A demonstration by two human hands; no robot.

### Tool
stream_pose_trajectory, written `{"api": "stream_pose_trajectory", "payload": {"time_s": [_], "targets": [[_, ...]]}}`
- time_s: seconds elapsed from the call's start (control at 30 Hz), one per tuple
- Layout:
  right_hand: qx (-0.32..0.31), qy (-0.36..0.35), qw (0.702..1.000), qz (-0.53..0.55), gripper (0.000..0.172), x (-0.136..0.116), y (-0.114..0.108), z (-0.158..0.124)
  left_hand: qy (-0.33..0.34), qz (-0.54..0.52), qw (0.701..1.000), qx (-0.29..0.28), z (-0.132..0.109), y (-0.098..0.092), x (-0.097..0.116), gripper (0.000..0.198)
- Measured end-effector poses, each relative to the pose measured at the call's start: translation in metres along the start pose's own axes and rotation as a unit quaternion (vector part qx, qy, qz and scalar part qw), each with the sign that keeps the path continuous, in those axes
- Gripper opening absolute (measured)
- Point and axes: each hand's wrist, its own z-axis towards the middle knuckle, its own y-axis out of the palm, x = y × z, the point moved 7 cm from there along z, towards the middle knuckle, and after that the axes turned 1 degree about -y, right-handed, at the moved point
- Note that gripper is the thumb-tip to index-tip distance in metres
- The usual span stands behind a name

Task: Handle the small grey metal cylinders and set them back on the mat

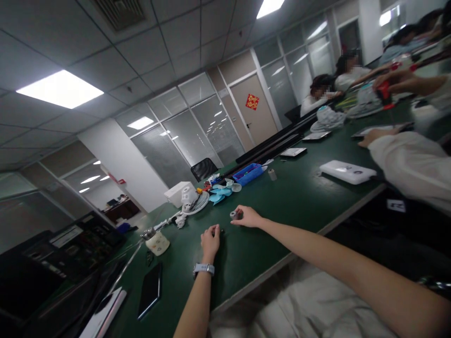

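Observation:
My right hand [248, 217] is closed around a small grey cylinder [233, 215], holding it by its sides just over the green table [253, 253]. To its left, my left hand [210, 243] is low over the tabletop with the fingers drawn together. Something small and dark shows beside those fingertips, too blurred to name. A watch with a pale strap [204, 268] is on my left wrist. Farther back, another small grey cylinder [272, 174] stands upright on the table.
Light blue fan blades [221, 193], a white fan part with a round grille [197, 204] and a blue tray [248, 174] lie beyond my hands. At left are a patterned cup [157, 244] and a phone [150, 290]. A co-worker's hand [398, 84] holds a red-handled tool at right.

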Motion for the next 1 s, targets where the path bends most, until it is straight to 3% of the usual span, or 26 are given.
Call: {"api": "stream_pose_trajectory", "payload": {"time_s": [0.13, 0.4, 0.8, 1.0], "targets": [[0.009, 0.005, 1.000, -0.011, 0.039, -0.001, -0.003, -0.005, -0.041, -0.039, 0.996, 0.067, -0.003, -0.008, -0.001, 0.047], [0.026, 0.022, 0.999, -0.033, 0.038, 0.001, -0.009, -0.014, -0.099, -0.038, 0.992, 0.063, -0.004, -0.007, 0.001, 0.043], [0.026, 0.033, 0.998, -0.055, 0.042, 0.000, -0.013, -0.019, -0.115, -0.088, 0.986, 0.080, -0.004, -0.009, -0.003, 0.040], [0.002, 0.024, 0.998, -0.054, 0.045, 0.002, -0.006, -0.005, -0.205, -0.160, 0.961, 0.098, -0.002, -0.005, -0.016, 0.036]]}}
